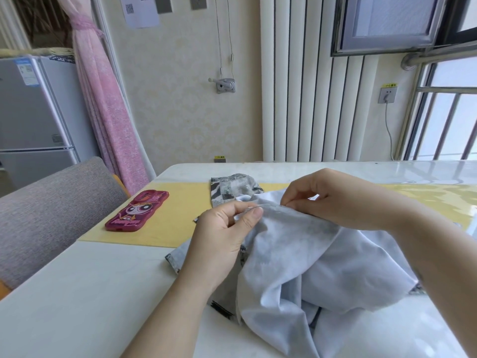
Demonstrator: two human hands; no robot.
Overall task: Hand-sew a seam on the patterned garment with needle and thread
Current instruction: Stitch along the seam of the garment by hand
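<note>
The patterned garment lies bunched on the white table, pale inside facing up, with a grey-and-black printed part showing behind it. My left hand pinches a raised fold at the garment's top edge between thumb and fingers. My right hand pinches the same fold a little to the right, fingertips pressed on the cloth. A thin metallic glint near my left thumb may be the needle; the thread is too fine to make out.
A pink phone with a cartoon case lies on the yellow mat at the left. A grey upholstered chair stands at the table's left edge. A radiator and window fill the wall behind the white table.
</note>
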